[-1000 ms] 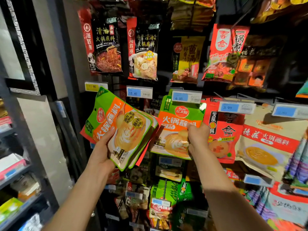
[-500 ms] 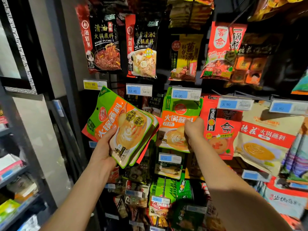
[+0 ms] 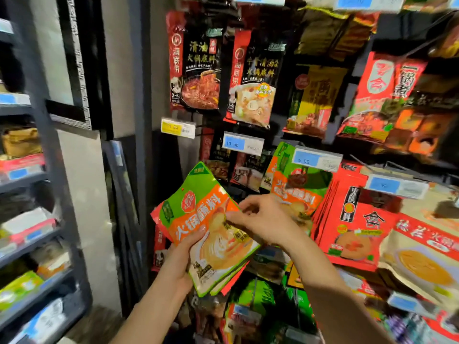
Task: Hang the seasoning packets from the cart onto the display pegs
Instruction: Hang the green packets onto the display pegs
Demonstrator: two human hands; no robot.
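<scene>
My left hand (image 3: 183, 259) grips a fanned stack of green-and-orange seasoning packets (image 3: 211, 232) from below, tilted in front of the display. My right hand (image 3: 260, 219) reaches across and pinches the right edge of the stack's top packet. Behind my right hand, packets of the same kind hang on a peg (image 3: 300, 184) under a blue price tag (image 3: 316, 160). The cart is out of view.
Black-and-red soup base packets (image 3: 196, 63) hang on the row above, red packets (image 3: 355, 219) and beige packets (image 3: 422, 256) to the right. More packets hang on lower pegs (image 3: 258, 296). A grey shelf unit (image 3: 37, 219) with boxed goods stands at left, beside a dark pillar (image 3: 139, 120).
My right hand let go of the packet hanging on the peg and moved left onto the stack in my left hand. The view has tilted down and right.
</scene>
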